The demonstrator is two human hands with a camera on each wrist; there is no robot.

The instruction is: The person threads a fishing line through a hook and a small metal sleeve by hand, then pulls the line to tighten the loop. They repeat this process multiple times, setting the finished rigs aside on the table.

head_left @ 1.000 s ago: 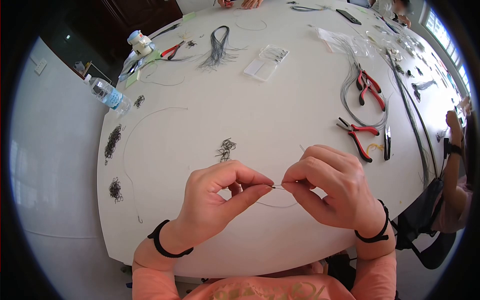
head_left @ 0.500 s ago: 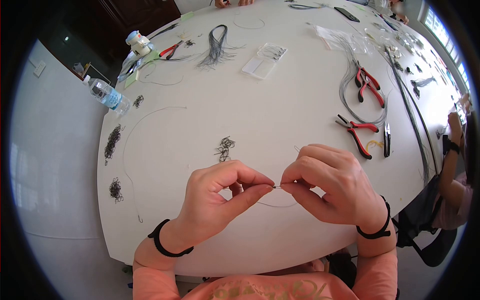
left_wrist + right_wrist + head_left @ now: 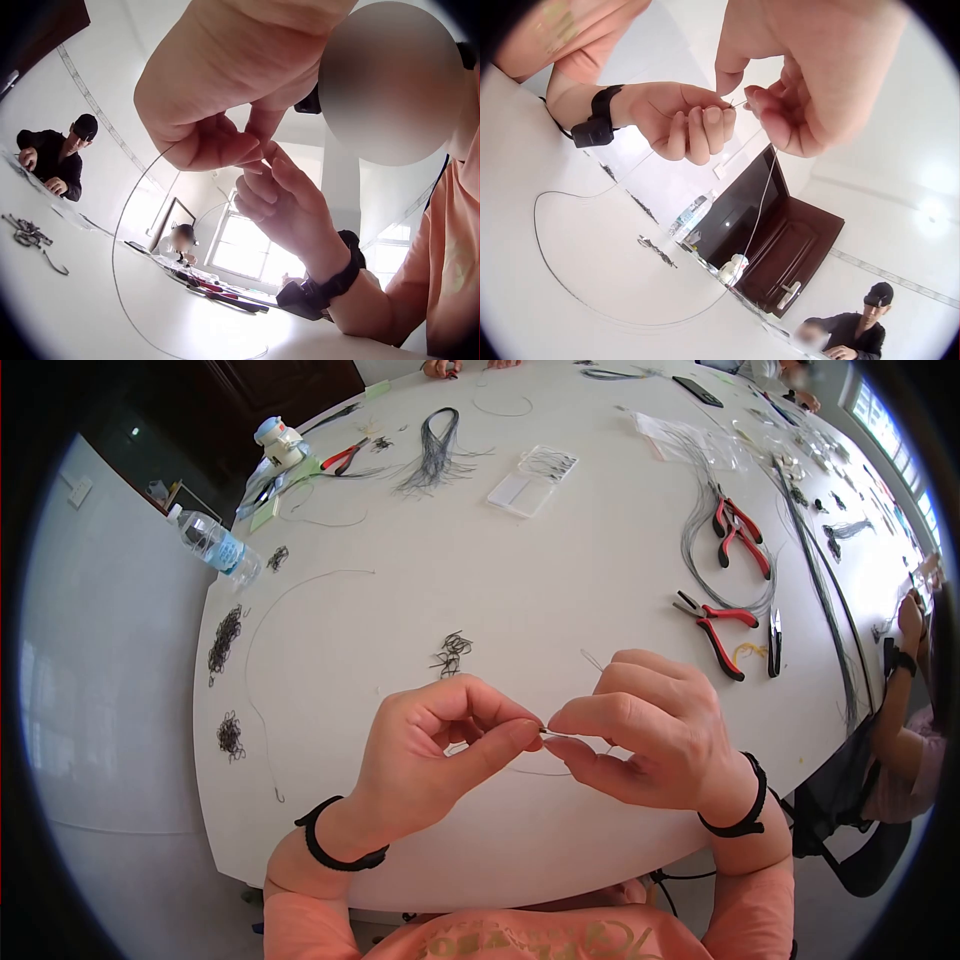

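At the head view's lower centre, the left hand (image 3: 425,750) pinches a tiny dark piece (image 3: 543,731) while the right hand (image 3: 655,735) curls round thin line (image 3: 545,773), thumb and index tips apart.

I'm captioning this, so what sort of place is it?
Probably a craft workroom: red-handled metal pliers, a looped bundle of thin grey strands and small dark metal hooks share a white table.

The shirt lettering (image 3: 497,943) and bottle label (image 3: 228,553) are illegible.

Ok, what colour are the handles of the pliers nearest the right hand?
Red and black; the handles show best in the head view.
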